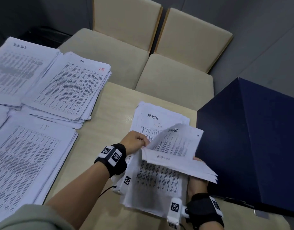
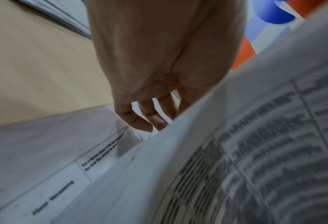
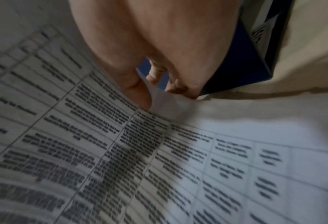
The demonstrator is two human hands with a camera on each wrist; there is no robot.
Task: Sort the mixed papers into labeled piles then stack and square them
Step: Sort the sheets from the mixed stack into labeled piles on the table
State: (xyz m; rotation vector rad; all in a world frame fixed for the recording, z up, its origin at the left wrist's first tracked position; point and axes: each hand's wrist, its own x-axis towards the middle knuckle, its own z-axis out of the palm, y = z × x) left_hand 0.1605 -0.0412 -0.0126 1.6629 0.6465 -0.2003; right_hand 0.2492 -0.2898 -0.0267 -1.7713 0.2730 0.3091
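Both hands are gripping a lifted sheaf of papers (image 1: 176, 146) over the ADMIN pile (image 1: 152, 178) on the table (image 1: 109, 130), left hand (image 1: 134, 141) pinching its left edge, right hand (image 1: 196, 180) curling underneath beside the dark blue box (image 1: 252, 146).

The left hand (image 1: 134, 141) reached forward, fingers (image 2: 140, 119) curled, pinching a sheet's edge. The right hand (image 1: 197, 181) lay palm-up beneath lifted sheets, thumb and fingers (image 3: 140, 92) gripping them.
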